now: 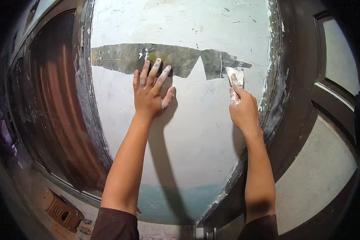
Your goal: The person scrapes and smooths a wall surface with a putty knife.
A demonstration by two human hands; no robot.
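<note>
In front of me a white painted wall (196,132) carries a bare grey strip (108,56) with jagged edges, where the paint is off. My left hand (151,90) lies against the wall with fingers spread, its fingertips on the strip's lower part and dusted white. My right hand (244,106) grips a putty knife (237,73), index finger stretched along the blade. The blade's broad edge points up at the wall, just below the right end of the strip. Fingers hide the knife's handle.
Dark worn frames edge the wall on both sides. To the left is a brown curtain (70,100) in a doorway; to the right, a dark panelled door (304,132). A brown plastic stool (62,210) sits on the floor at lower left.
</note>
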